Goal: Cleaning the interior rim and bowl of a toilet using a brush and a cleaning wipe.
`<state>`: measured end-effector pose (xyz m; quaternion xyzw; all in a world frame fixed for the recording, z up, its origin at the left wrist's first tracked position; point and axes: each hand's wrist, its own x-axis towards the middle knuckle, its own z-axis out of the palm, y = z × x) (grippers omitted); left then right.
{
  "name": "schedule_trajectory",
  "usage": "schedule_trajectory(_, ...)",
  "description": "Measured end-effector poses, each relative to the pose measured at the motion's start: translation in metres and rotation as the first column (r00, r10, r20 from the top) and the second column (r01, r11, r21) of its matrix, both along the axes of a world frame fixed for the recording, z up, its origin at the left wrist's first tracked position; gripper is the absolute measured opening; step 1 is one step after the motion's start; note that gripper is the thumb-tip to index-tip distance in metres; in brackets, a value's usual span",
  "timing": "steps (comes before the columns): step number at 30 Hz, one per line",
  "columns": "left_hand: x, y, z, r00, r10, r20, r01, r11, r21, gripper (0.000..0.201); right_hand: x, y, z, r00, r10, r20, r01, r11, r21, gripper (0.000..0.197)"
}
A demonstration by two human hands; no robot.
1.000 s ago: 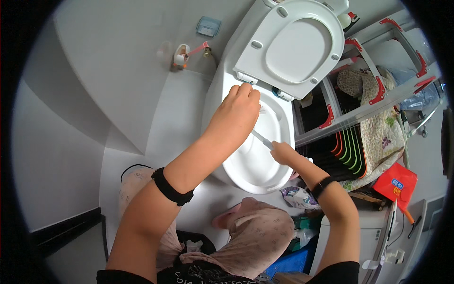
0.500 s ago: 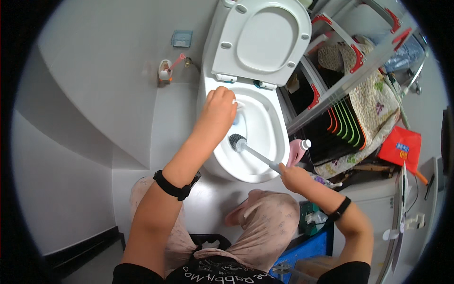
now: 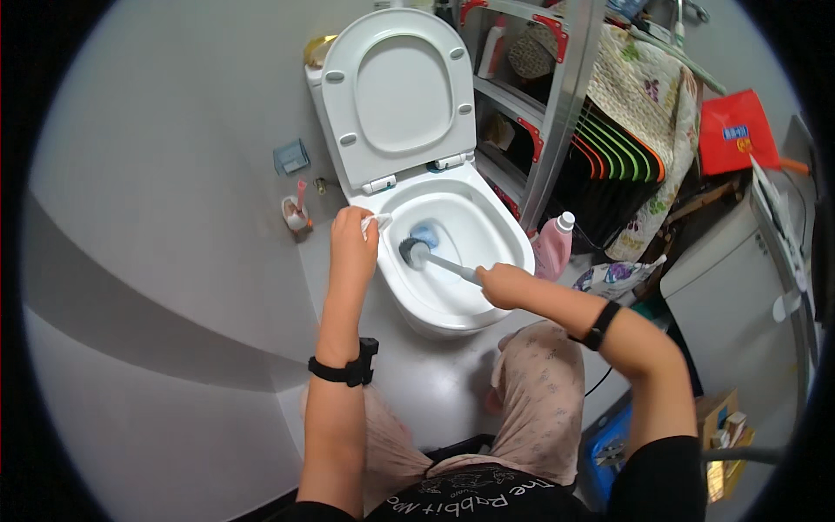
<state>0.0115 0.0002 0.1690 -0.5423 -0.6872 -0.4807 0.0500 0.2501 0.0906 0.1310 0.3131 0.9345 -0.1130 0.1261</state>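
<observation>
On my left, by the wall, a white holder [image 3: 295, 211] has a pink handle standing in it, well apart from my sleeve. My left hand [image 3: 353, 239] is near the toilet's left edge, fingers pinched on what looks like a white wipe [image 3: 381, 219]; I can't tell whether my knuckles touch the rim. With so small a pinch, the wipe could slip into the bowl if my fingers loosened. Next comes the white toilet [image 3: 519, 252], its seat [image 3: 404, 91] raised behind; a knock there could bring it down on my hands. The grey brush [image 3: 446, 265] slants into the bowl, its dark bristles against the inner left side, near the bluish water. If the bristles sprang off that wall, they could flick drops onto my left hand. My right hand [image 3: 502, 287], apart from the left, is closed round the brush handle over the front right rim; a wet grip could let it twist. Just beyond, the pink bottle [image 3: 554, 250] stands beside the toilet, where a wide elbow swing might topple it.
</observation>
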Motion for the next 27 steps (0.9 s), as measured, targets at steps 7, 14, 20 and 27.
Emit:
schedule_trajectory(7,0.005,-0.009,0.008,0.998,0.029,-0.048,-0.029,1.000,0.002,0.012,0.081,-0.038,0.093,0.973,0.022,0.229,-0.005,0.997,-0.074,0.026)
schedule_trajectory(14,0.014,0.001,0.000,0.998,-0.024,-0.065,0.022,0.999,-0.031,0.012,0.003,-0.004,-0.004,0.980,-0.161,-0.114,0.151,0.985,-0.088,0.021)
schedule_trajectory(20,0.006,-0.006,-0.001,1.000,0.009,0.022,-0.008,1.000,-0.030,0.010,0.020,-0.040,0.039,0.989,-0.041,-0.143,0.039,0.999,-0.022,0.021)
schedule_trajectory(27,0.012,-0.002,0.009,1.000,0.001,-0.002,-0.001,0.999,-0.042,0.009,0.056,-0.055,0.054,0.998,-0.033,-0.049,0.034,0.999,0.023,0.020)
